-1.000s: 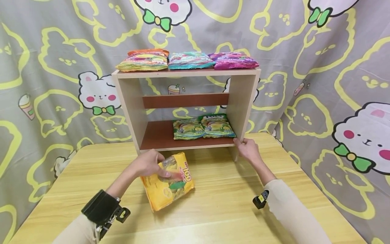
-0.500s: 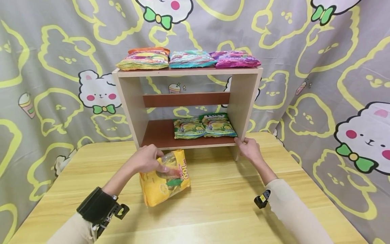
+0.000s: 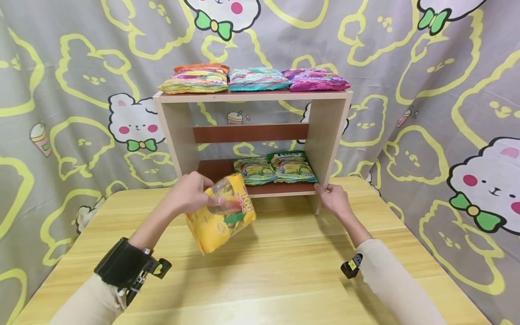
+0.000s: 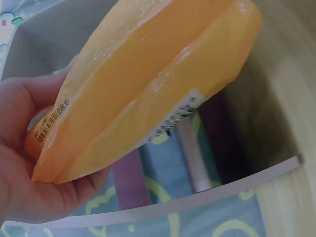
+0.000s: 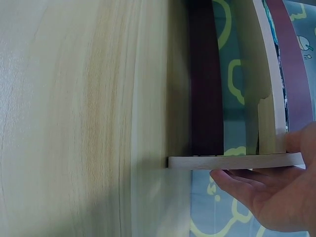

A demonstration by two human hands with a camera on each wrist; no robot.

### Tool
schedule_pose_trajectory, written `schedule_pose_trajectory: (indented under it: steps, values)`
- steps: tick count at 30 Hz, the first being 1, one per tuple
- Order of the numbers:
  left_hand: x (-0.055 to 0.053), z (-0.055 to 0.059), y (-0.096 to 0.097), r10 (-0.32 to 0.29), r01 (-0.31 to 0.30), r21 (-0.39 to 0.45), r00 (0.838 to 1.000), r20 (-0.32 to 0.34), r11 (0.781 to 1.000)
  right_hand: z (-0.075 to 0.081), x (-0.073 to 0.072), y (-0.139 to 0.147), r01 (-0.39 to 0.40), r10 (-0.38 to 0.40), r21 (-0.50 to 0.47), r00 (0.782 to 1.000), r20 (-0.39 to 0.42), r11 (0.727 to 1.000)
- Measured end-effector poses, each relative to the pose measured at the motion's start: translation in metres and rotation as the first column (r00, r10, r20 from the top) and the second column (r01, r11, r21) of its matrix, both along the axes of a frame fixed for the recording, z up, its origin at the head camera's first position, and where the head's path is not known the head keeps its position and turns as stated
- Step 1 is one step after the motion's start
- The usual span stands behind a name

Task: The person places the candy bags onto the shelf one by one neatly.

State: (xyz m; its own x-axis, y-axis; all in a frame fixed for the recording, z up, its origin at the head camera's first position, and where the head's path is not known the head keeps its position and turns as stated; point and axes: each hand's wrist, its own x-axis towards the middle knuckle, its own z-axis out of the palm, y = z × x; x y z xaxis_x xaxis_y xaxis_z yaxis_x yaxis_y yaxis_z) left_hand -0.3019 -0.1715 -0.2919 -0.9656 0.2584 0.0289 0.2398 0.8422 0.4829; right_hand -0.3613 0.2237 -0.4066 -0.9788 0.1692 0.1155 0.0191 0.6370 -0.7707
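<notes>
My left hand (image 3: 191, 193) grips a yellow candy bag (image 3: 215, 228) printed with "100" by its upper left edge. The bag hangs tilted just in front of the small shelf's (image 3: 260, 96) lower board, above the table. In the left wrist view, the thumb and fingers of the left hand (image 4: 24, 148) clasp one end of the bag (image 4: 153, 84), its plain back and barcode showing. The right hand (image 3: 334, 198) holds the shelf's right side panel at lower-board height. The right wrist view shows the thumb inside and fingers outside that panel (image 5: 232, 162).
Two green candy bags (image 3: 253, 172) lie side by side on the right of the lower board. An orange-and-yellow bag (image 3: 195, 80), a teal bag (image 3: 258, 80) and a purple bag (image 3: 314, 80) line the top. A patterned curtain (image 3: 260, 27) hangs behind the wooden table (image 3: 284, 271).
The left hand has raised the yellow candy bag from near the table toward the lower board. My right hand keeps its place on the side panel.
</notes>
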Motion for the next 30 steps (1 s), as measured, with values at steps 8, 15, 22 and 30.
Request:
schedule_pose_trajectory:
  steps: [8, 15, 22, 30]
  values:
    - [-0.004, 0.017, 0.004, 0.127, -0.117, 0.074, 0.980, -0.155, 0.990, -0.002, -0.001, 0.000, -0.001, 0.001, 0.010, 1.000, 0.006, 1.000]
    - [-0.011, 0.026, 0.012, 0.271, -0.227, 0.238, 0.947, -0.171, 0.944, -0.001, -0.001, -0.002, -0.002, 0.003, -0.007, 1.000, 0.008, 1.000]
    - [-0.034, 0.028, 0.022, 0.383, -0.307, 0.307, 0.894, -0.232, 0.901, 0.001, 0.000, -0.001, 0.006, -0.006, 0.001, 1.000, -0.024, 1.000]
    - [-0.060, 0.013, 0.025, 0.453, -0.363, 0.346, 0.862, -0.226, 0.865, 0.002, 0.002, 0.000, 0.005, -0.005, -0.001, 1.000, -0.004, 1.000]
